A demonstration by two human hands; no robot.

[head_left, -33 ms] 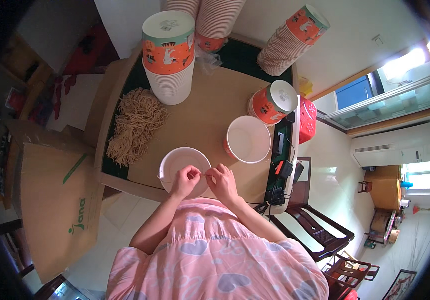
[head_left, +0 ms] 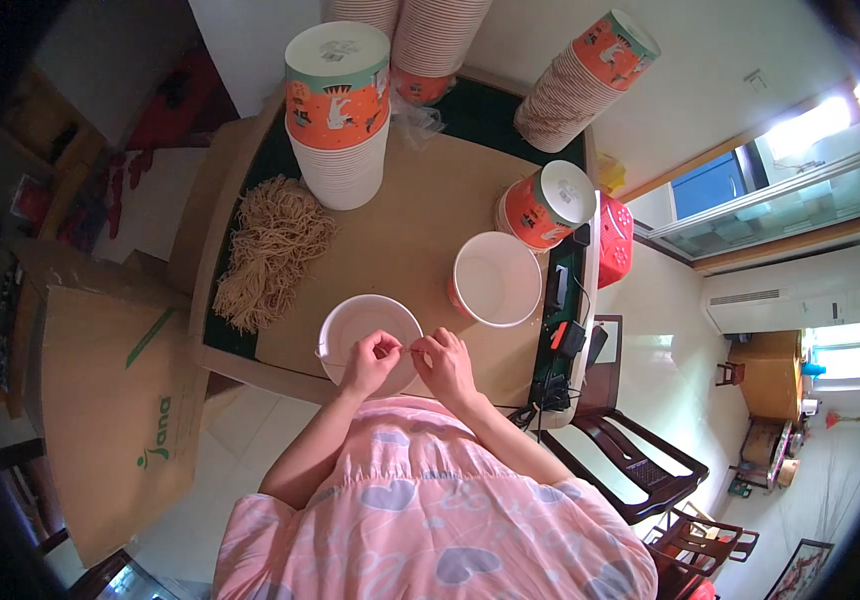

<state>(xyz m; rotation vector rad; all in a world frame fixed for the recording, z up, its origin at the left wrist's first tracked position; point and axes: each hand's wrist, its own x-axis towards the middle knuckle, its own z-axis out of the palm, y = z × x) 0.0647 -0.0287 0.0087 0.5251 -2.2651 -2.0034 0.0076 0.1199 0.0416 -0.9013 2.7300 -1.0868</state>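
Observation:
Both my hands are over the near edge of an open white paper bucket (head_left: 365, 315) close to my body. My left hand (head_left: 374, 362) pinches a thin cord (head_left: 406, 350) between thumb and fingertips. Close beside it, my right hand (head_left: 442, 364) has its fingertips closed on the same cord. A thin line of cord also runs from the bucket's left rim toward my left hand. A heap of beige cords (head_left: 275, 250) lies to the left on the cardboard. Another open bucket (head_left: 497, 278), white inside and orange outside, stands to the right.
Tall stacks of upturned orange and white buckets (head_left: 338, 120) stand at the back left, with a leaning stack (head_left: 585, 80) at the back right. A shorter stack (head_left: 547, 205) is behind the right bucket. Black chargers and cables (head_left: 568, 340) line the right edge. A cardboard box (head_left: 115, 400) stands left.

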